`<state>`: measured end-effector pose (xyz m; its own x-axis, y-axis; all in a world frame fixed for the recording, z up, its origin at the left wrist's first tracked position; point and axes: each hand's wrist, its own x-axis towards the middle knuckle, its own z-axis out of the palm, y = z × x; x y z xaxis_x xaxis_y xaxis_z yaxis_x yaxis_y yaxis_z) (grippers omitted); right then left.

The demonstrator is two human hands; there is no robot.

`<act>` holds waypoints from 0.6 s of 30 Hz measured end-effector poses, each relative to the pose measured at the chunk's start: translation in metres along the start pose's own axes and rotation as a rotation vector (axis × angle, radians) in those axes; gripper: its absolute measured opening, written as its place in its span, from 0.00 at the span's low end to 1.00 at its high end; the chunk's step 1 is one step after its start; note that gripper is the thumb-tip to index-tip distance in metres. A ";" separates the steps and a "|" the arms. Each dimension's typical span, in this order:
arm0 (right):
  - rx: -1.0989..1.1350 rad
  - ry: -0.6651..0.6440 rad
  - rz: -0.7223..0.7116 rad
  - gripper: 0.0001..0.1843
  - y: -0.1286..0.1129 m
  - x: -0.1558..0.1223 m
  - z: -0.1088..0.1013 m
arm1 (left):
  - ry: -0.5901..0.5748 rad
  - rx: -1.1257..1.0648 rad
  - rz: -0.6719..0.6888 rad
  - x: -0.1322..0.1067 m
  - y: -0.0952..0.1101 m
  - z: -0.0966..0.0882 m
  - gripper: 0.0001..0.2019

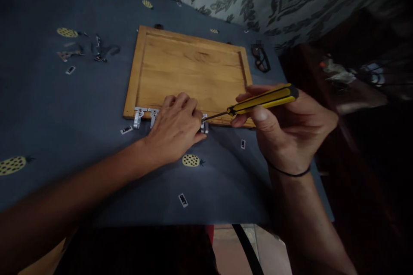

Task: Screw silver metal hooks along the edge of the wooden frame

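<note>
Wooden board lies flat on the blue-clothed surface. Left hand rests palm-down over the board's near edge, fingers bent, beside a metal hook; can't tell whether it grips anything. Right hand is closed around a yellow-black screwdriver, tip at that hook. Two more hooks sit left.

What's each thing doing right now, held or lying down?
wooden board, lying flat on the blue cloth.
metal hooks, lined along the board's near edge.
screwdriver, held, tip at the rightmost hook.
left hand, palm down over the board's edge.
right hand, closed around the screwdriver.
glasses, lying beside the board.
loose metal parts, scattered on the cloth.
</note>
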<state>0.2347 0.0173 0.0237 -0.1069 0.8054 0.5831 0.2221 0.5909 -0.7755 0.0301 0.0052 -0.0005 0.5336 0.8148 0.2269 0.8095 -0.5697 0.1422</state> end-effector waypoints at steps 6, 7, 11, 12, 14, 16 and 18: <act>0.073 0.118 -0.160 0.19 0.006 0.007 0.008 | 0.031 -0.001 -0.004 0.000 0.000 0.001 0.14; 0.067 0.145 -0.179 0.21 0.008 0.007 0.009 | 0.029 -0.004 -0.003 0.001 0.000 0.001 0.13; 0.085 0.271 -0.189 0.22 0.016 0.007 0.010 | 0.003 -0.025 -0.021 0.001 -0.002 0.000 0.13; 0.091 0.289 -0.183 0.23 0.018 0.007 0.009 | 0.002 -0.031 -0.021 0.000 -0.002 -0.001 0.13; 0.088 0.294 -0.174 0.23 0.020 0.006 0.009 | 0.013 -0.039 -0.008 0.000 -0.003 -0.001 0.13; 0.074 0.277 -0.176 0.23 0.020 0.006 0.009 | 0.023 -0.041 0.005 0.000 -0.003 -0.002 0.14; 0.054 0.265 -0.179 0.23 0.020 0.006 0.010 | 0.012 -0.040 0.000 0.000 -0.003 -0.003 0.14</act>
<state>0.2285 0.0341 0.0094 0.1182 0.6528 0.7483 0.1702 0.7291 -0.6629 0.0271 0.0061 0.0017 0.5304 0.8135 0.2384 0.7988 -0.5738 0.1808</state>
